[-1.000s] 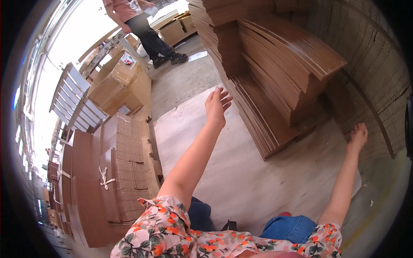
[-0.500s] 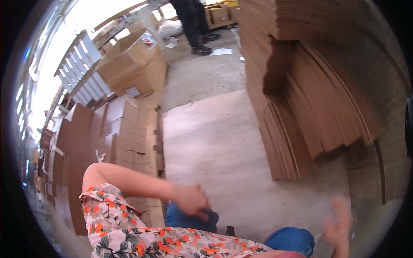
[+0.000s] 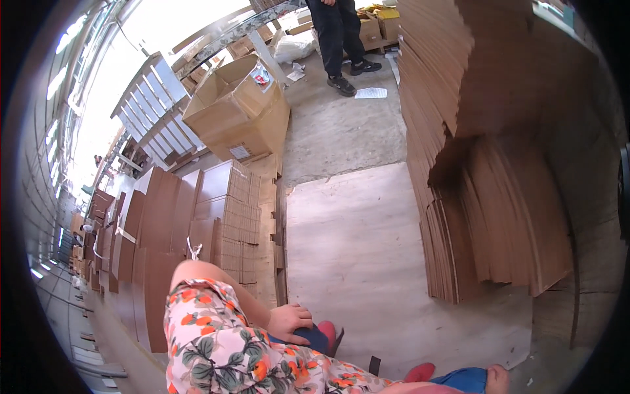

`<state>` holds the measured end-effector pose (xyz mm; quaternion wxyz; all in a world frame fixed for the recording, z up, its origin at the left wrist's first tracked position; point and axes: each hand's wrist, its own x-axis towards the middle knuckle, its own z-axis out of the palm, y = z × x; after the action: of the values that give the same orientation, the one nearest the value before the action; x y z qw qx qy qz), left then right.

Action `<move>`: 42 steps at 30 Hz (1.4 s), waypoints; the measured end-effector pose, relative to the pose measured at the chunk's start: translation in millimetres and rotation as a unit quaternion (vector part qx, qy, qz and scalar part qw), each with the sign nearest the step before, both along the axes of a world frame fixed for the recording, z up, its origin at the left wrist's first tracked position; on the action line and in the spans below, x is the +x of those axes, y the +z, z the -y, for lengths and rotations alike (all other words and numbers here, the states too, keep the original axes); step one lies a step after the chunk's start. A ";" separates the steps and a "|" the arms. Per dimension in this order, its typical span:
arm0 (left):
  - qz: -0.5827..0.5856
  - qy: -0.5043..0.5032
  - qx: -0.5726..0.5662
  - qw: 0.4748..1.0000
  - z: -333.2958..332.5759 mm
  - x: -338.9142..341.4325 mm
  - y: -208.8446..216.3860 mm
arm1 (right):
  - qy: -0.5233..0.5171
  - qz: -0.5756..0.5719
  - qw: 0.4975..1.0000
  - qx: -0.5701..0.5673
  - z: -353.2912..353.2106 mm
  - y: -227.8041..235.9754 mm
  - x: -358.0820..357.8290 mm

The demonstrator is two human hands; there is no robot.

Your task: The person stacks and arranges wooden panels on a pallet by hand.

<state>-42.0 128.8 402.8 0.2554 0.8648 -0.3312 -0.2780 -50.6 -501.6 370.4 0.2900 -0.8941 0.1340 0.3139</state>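
My left hand lies on my left knee in blue trousers, its fingers spread and holding nothing. At the lower right edge, my right hand rests by my right knee; its fingers are too little visible to read. A floral sleeve with orange fruit covers my left upper arm. Nearest ahead of both hands lies a pale flat board on the floor. Beyond my right knee, brown cardboard sheets stand in tall, partly leaning stacks.
To the left, bundled brown cardboard sits on a wooden pallet. Behind it stands a large open carton. A person in dark trousers stands at the back, near a paper sheet on the concrete floor.
My left hand has settled onto my left knee. My right hand has come down from beside the right knee onto it. The view has shifted, so the surroundings sit farther right and lower.
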 end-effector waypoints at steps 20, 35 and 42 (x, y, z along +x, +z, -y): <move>-0.276 0.294 0.215 0.890 104.9 -172.8 147.2 | 0.441 -0.236 0.865 -0.018 -175.9 171.5 -76.1; -0.162 0.688 -0.001 0.708 -124.9 -116.4 300.1 | 0.053 0.152 0.984 0.078 -327.7 430.7 258.9; 0.170 0.647 -0.370 0.645 -182.6 -24.1 556.7 | 0.628 0.197 0.708 -0.257 -370.0 390.0 176.4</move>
<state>-66.2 311.4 959.5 0.6084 0.7243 0.1995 0.2557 125.8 -131.6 760.4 -0.1951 -0.8534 -0.4428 0.1939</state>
